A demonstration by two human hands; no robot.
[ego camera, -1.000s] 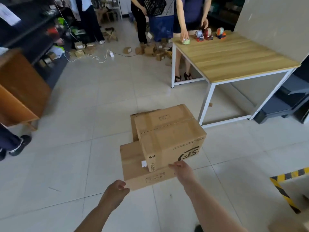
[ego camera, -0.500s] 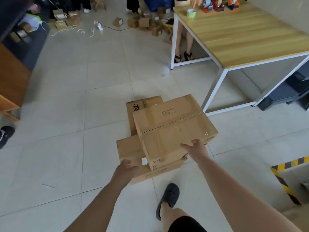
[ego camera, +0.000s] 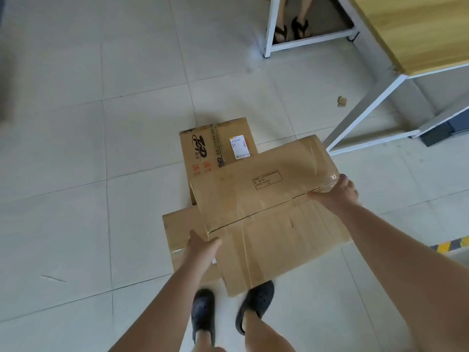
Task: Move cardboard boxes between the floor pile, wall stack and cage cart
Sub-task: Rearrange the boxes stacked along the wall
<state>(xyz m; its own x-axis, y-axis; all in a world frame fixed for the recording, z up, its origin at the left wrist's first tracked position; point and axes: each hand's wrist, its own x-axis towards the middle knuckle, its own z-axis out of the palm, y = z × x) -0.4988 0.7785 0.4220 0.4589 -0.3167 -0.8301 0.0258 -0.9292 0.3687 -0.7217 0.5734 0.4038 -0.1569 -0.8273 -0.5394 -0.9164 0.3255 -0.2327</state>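
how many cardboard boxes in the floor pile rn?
3: top box between both hands, printed box behind it, plain box under its left edge. More may be hidden beneath.

This looks like a packing or shipping workroom: taped cardboard boxes with shipping labels lie mid-frame on a pale tiled floor, a white-framed wooden worktable stands upper right, and yellow-black hazard tape marks the right edge.
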